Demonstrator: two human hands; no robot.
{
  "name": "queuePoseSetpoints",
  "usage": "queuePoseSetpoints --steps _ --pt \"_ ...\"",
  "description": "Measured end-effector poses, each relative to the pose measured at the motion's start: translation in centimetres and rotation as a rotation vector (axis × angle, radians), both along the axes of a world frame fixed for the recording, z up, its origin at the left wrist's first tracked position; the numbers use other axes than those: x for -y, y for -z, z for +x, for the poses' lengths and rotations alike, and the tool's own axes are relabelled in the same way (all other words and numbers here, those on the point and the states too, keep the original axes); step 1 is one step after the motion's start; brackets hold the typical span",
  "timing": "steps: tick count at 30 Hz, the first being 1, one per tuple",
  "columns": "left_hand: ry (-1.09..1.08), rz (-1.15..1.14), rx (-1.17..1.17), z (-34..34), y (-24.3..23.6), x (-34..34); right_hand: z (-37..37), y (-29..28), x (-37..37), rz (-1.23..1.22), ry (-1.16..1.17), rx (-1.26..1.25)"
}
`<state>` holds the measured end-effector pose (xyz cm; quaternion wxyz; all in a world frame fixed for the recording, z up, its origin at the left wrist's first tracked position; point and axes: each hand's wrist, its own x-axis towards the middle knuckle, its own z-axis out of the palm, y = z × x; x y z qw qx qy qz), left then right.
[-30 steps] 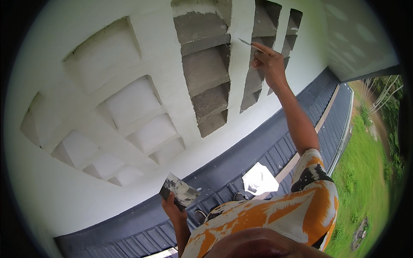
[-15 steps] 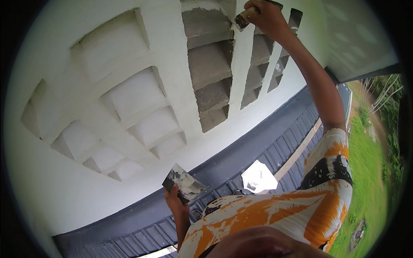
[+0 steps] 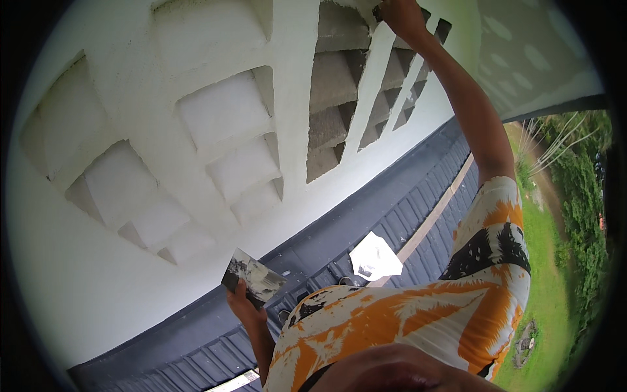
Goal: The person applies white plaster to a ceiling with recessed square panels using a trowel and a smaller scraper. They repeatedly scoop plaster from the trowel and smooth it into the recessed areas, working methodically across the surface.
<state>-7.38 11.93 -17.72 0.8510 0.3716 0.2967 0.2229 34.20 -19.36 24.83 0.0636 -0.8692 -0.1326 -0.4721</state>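
My left hand (image 3: 244, 306) is closed around a wide putty knife (image 3: 258, 279), its metal blade smeared with white and grey filler. High at the top edge, my right hand (image 3: 401, 18) is raised to the wall, its fingers wrapped round a smaller putty knife (image 3: 377, 12). Only a dark bit of that knife shows; its blade was plain half a second ago. My right hand is at the pale rib beside a column of bare grey recesses (image 3: 334, 81) in the white wall (image 3: 124, 287). Whether the blade touches the wall cannot be made out.
White-coated square recesses (image 3: 225, 108) fill the wall to the left. Below runs a dark ribbed roof (image 3: 313, 261) with a wooden batten (image 3: 434, 219) and a white container (image 3: 375, 256) on it. Grass (image 3: 548, 287) lies far below at right.
The view has shifted, so the recesses sit further right and higher. My right hand is nearer the top edge, its knife mostly out of sight. My left hand still holds the wide knife.
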Motion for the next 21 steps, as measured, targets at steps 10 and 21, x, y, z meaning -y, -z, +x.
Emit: queuePoseSetpoints --steps 10,21 --pt "-0.071 -0.032 0.059 -1.2 0.8 0.6 -2.7 0.4 -0.9 0.101 -0.102 -0.128" --pt "-0.091 -0.069 0.037 -0.5 0.1 3.0 -0.4 0.7 -0.7 -0.074 0.009 -0.003"
